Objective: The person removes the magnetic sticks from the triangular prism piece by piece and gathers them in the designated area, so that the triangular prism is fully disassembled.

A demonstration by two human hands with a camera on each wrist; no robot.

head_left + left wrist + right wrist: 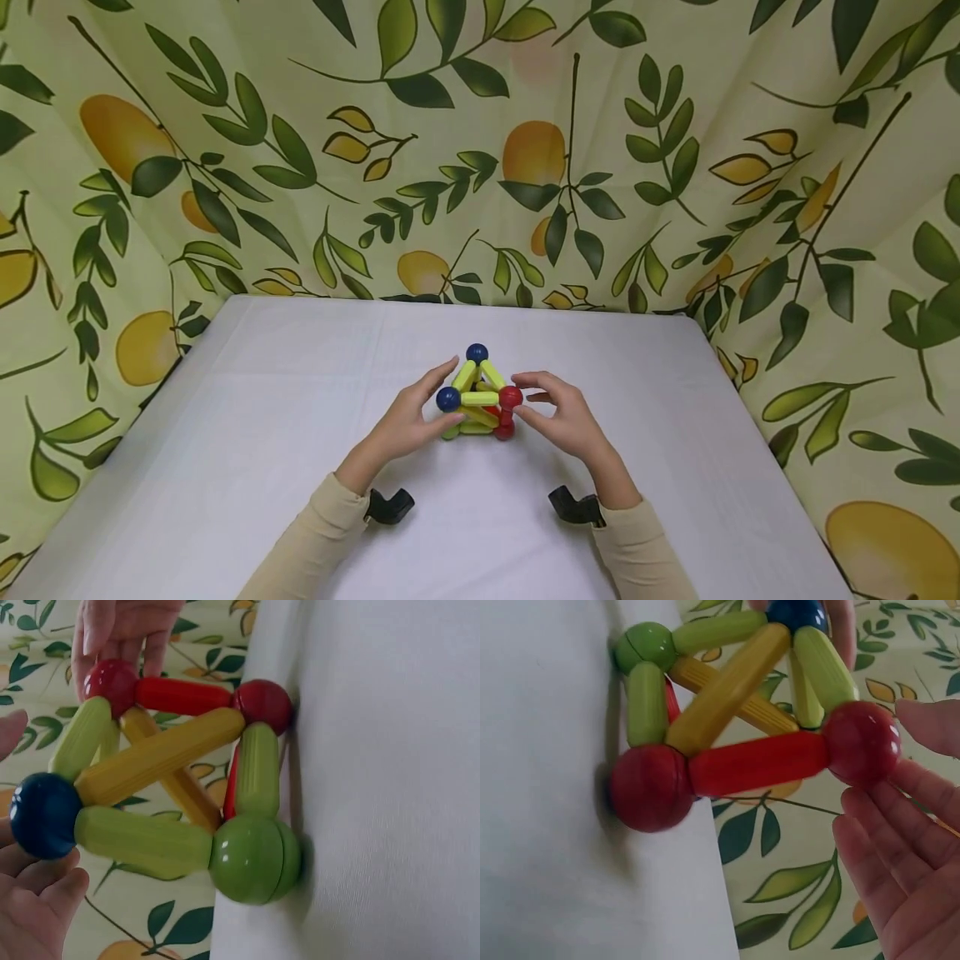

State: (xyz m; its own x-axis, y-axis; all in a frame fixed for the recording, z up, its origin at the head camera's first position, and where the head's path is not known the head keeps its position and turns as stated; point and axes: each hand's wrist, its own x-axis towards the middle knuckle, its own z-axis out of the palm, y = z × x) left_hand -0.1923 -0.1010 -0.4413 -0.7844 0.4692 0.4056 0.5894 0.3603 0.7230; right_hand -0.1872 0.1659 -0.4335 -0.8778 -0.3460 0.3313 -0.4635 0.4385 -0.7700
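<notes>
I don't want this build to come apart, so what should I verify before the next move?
1. Structure resting on the white table: ok.
2. Red stick joining the two red balls: ok.
3. Light-green stick joining green ball and left blue ball: ok.
4. Left hand at left blue ball: ok.
5. Right hand at upper red ball: ok.
6. Firm grip by either hand: cannot tell.

Glossy plastic balls (pixel 251 859), ridged plastic rods (pixel 160 756), matt tablecloth (pixel 247 433), probably fabric
</notes>
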